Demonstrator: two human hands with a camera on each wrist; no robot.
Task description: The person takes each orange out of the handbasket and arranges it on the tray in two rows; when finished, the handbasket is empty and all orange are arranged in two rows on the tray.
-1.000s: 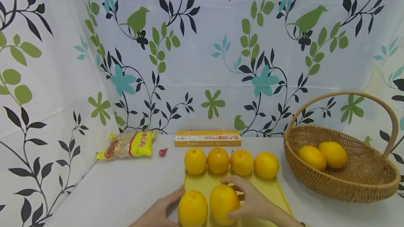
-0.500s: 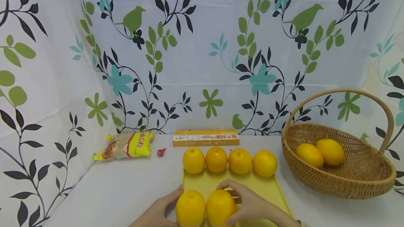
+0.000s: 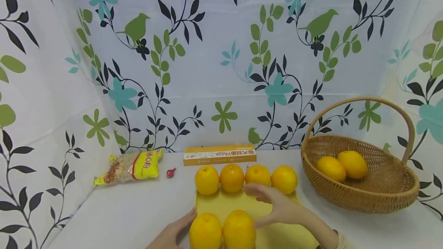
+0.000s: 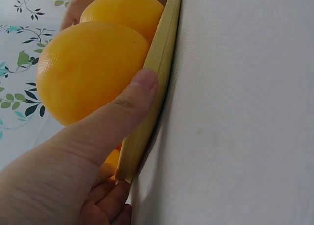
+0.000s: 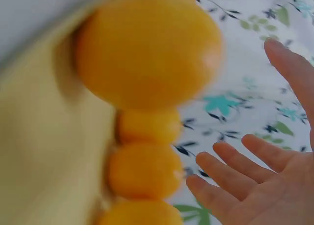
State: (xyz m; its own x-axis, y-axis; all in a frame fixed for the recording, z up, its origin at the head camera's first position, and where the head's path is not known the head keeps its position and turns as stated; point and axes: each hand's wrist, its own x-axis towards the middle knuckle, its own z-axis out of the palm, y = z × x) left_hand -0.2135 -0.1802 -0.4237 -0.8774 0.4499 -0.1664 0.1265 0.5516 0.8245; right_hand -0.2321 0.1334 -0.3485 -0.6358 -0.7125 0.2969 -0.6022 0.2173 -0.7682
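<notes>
Left hand (image 3: 171,233) pinching the yellow tray's (image 3: 238,203) near-left rim; right hand (image 3: 280,208) open, empty, beside the near oranges (image 3: 238,229). Best to brace the tray, then reach for fruit in the basket (image 3: 363,199).

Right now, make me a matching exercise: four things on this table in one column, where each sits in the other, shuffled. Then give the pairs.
Things:
1. lollipop
2. pasta box
3. basket
4. left hand

Places:
A. at the left edge of the yellow tray
B. far right of the table, holding two oranges
C. between the snack bag and the row of four oranges
D. against the back wall, behind the row of four oranges

Pairs: 1-C, 2-D, 3-B, 4-A
</notes>
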